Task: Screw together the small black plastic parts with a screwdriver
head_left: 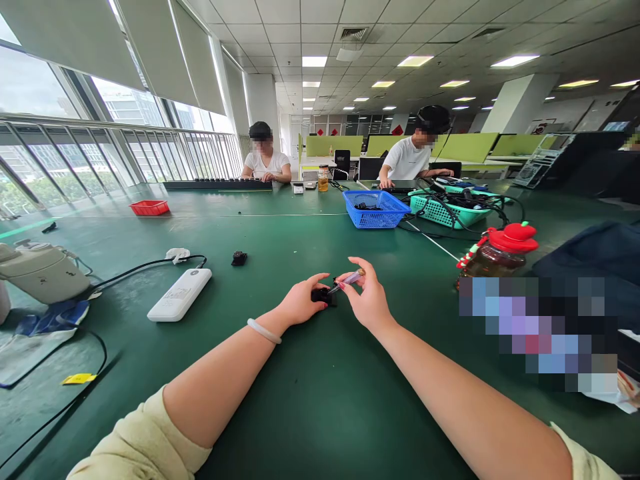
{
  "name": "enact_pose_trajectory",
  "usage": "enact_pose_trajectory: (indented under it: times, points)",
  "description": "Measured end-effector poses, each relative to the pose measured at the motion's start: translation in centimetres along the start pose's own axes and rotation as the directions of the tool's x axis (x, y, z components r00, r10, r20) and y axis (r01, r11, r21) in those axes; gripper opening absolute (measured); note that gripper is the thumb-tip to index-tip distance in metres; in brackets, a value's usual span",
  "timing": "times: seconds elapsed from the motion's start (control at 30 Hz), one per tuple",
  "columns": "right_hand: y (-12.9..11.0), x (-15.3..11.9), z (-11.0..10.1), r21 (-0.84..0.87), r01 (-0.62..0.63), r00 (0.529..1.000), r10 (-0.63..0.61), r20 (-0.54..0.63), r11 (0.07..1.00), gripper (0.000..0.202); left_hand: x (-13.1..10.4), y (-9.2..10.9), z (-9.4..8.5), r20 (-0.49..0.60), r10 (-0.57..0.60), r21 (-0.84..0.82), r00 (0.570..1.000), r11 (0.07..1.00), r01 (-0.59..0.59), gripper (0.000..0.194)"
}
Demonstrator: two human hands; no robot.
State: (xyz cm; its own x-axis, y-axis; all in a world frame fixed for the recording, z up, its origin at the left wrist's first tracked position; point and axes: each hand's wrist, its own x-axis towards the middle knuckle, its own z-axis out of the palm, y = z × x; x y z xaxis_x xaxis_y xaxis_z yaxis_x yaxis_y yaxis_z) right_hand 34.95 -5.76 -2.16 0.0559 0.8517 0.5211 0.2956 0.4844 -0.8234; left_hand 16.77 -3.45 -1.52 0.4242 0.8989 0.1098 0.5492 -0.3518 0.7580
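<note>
My left hand [302, 301] is closed around a small black part [324, 297] on the green tabletop. Its exact kind is too small to make out. In my right hand [369, 297] is a screwdriver [356, 277] with a clear, purplish handle, held slanted in a pinch. The shaft slopes down to the left, and its tip meets or nearly meets the black part; I cannot tell which. A second small black part [239, 258] lies apart, farther left on the table.
A white power bank [180, 295] with a black cable lies left. Ahead right stand a blue basket [376, 219] and a green basket [450, 212] heaped with cables. A red-lidded jar [505, 250] is at right, a red tray [150, 208] far left. Two people sit opposite.
</note>
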Motion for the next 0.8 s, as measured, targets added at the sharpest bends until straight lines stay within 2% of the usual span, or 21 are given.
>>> enact_pose_trajectory:
  times: [0.1,0.17,0.3,0.4,0.5,0.63,0.7,0.8]
  points:
    - [0.1,0.6,0.3,-0.058,0.045,0.998,-0.043,0.035,0.997,0.05,0.0,0.0,0.0,-0.005,-0.011,0.015,1.0,1.0,0.011,0.073]
    - [0.6,1.2,0.1,-0.031,0.024,0.999,-0.023,0.044,0.999,0.052,0.0,0.1,0.1,-0.021,-0.015,0.054,1.0,0.998,0.016,0.07]
    - [1.6,2.0,-1.6,0.218,-0.052,0.997,0.062,-0.043,0.975,0.059,0.1,0.1,0.1,-0.035,0.003,0.138,0.999,0.99,0.001,0.062]
    - [1.5,2.0,-2.7,0.298,-0.049,0.998,0.057,-0.017,0.953,0.058,0.1,0.1,0.1,-0.026,0.003,0.156,1.0,0.988,0.001,0.061]
    - [0.7,1.4,-2.9,0.245,0.005,0.997,-0.024,0.075,0.969,0.052,0.1,0.0,0.1,-0.027,0.004,0.152,1.0,0.988,0.0,0.062]
    - [-0.2,0.6,-2.1,0.079,0.12,0.968,-0.135,0.21,0.99,0.045,0.0,0.0,0.1,-0.023,0.019,0.142,1.0,0.99,-0.016,0.061]
    - [-0.3,0.5,-1.7,-0.006,0.174,0.956,-0.167,0.241,0.985,0.044,0.0,0.0,0.1,-0.019,0.037,0.144,0.999,0.989,-0.034,0.06]
    - [-0.5,0.5,-1.5,-0.12,0.217,0.956,-0.186,0.227,0.969,0.043,0.0,0.1,0.1,-0.016,0.05,0.141,0.999,0.989,-0.048,0.059]
